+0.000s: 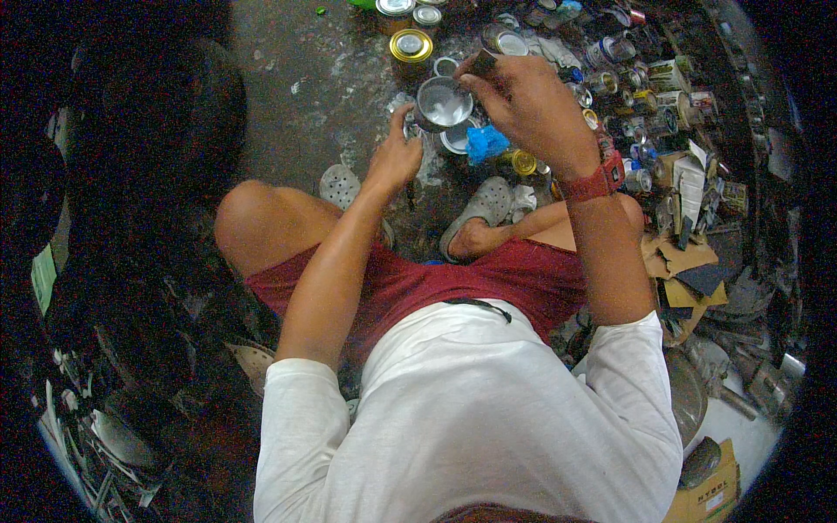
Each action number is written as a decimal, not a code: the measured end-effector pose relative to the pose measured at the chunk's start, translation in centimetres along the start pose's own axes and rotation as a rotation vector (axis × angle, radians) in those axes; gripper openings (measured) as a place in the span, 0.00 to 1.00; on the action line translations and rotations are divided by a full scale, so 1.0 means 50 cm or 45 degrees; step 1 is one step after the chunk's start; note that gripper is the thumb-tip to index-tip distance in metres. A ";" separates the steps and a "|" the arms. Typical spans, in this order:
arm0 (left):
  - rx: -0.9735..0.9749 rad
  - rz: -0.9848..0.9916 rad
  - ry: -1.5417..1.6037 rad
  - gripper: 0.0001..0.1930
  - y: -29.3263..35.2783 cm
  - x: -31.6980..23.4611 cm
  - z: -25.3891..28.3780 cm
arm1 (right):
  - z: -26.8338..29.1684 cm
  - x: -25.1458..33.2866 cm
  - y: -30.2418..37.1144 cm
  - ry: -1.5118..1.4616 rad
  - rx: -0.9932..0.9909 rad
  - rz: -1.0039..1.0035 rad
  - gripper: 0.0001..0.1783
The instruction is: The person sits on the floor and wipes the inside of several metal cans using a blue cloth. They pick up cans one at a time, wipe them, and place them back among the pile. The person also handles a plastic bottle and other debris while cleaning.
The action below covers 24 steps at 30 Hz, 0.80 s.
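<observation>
A small round can (445,105) with pale grey stuff inside is in front of me, above the floor. My left hand (397,159) has its fingers at the can's left side and grips it; part of the grip is hidden. Over the can's right rim, my right hand (527,100) pinches a small dark flat piece (483,62). Below the can lie a round lid or open tin (459,138) and a crumpled blue piece (486,144). A gold-rimmed tin (411,45) stands just beyond the can.
Many cans, jars and tins (610,83) crowd the floor on the right. Nearer on that side lie torn cardboard pieces (689,257). My feet in grey clogs (478,216) flank the work spot. Dark, cluttered shapes (157,288) fill the left.
</observation>
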<state>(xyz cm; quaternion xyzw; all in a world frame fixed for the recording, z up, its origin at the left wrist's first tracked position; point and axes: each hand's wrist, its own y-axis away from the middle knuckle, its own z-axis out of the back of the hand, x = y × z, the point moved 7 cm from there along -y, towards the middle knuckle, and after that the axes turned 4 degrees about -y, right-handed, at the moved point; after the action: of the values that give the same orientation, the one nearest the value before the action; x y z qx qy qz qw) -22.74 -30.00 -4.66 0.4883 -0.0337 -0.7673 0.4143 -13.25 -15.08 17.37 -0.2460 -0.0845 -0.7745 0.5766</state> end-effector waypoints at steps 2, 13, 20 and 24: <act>0.017 0.023 0.006 0.37 -0.003 0.005 -0.002 | -0.005 -0.007 0.003 -0.083 0.048 -0.049 0.12; 0.003 0.027 -0.039 0.38 -0.009 0.003 -0.003 | -0.015 0.000 0.003 -0.332 0.046 0.135 0.10; 0.017 0.057 -0.018 0.38 -0.013 0.011 -0.005 | -0.010 -0.004 -0.009 -0.201 0.042 0.163 0.10; -0.081 -0.056 0.004 0.37 -0.006 0.016 -0.007 | 0.012 -0.032 0.009 -0.187 0.113 -0.012 0.11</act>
<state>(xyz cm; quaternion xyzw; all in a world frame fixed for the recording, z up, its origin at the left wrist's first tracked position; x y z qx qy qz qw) -22.79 -30.24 -5.56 0.4768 0.0023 -0.7761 0.4127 -12.32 -13.62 17.07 -0.2757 -0.1620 -0.7527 0.5755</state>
